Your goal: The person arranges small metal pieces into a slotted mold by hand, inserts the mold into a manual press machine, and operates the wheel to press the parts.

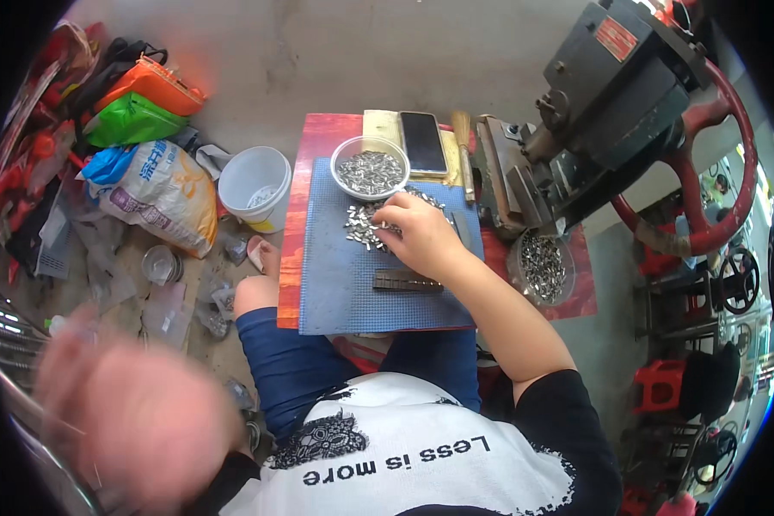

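My right hand [426,236] reaches over a blue textured mat [335,292], its thumb and fingers drawn together at a loose pile of small silvery metal pieces [361,229]. What lies between the fingertips is hidden. Just beyond the pile stands a round clear tub [371,196] filled with similar metal pieces [370,172]. Nearer to me, below the right hand, a dark notched metal bar [404,280] lies across the mat. My left hand [138,417] is a motion-smeared shape at the lower left, away from the mat; its fingers cannot be made out.
A phone [423,142] and a brush [462,138] lie at the board's far side. At right stand a press [615,95] with a red handwheel [735,112] and another tub of metal pieces [542,268]. A white bucket [254,176] and a full sack [159,198] are at left.
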The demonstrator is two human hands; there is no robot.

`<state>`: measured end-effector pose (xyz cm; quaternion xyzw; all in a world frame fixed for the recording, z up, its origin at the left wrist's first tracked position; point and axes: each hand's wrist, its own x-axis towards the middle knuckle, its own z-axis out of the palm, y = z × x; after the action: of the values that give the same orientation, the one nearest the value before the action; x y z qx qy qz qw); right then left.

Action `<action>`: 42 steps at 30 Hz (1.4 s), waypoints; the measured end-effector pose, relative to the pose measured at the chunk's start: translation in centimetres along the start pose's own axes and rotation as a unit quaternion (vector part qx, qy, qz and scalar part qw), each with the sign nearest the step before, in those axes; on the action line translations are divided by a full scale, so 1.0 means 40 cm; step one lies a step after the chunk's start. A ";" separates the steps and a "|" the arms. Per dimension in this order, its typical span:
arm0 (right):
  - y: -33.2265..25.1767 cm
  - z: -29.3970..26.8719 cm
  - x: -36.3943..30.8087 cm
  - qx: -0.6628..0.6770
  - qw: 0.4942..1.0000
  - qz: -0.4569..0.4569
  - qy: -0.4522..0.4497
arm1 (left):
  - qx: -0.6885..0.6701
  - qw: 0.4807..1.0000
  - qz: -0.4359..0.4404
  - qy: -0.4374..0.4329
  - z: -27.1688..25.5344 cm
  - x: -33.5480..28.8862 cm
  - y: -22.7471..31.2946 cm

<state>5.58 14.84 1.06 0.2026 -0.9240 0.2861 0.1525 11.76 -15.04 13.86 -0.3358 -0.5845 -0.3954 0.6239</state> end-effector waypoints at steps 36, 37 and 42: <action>-0.043 -0.038 -0.191 0.097 0.986 0.134 0.032 | -0.070 0.798 -0.360 -0.478 0.336 -0.440 -0.123; -0.038 -0.043 -0.189 0.110 0.981 0.150 0.052 | -0.071 0.798 -0.360 -0.478 0.338 -0.436 -0.122; -0.006 -0.042 -0.154 0.037 0.987 0.137 0.071 | -0.069 0.794 -0.351 -0.492 0.346 -0.442 -0.123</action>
<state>11.34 17.43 0.02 0.0587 -0.9187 0.3519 0.1697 0.91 -3.35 -2.70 -0.2991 -0.8615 -0.4078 0.0458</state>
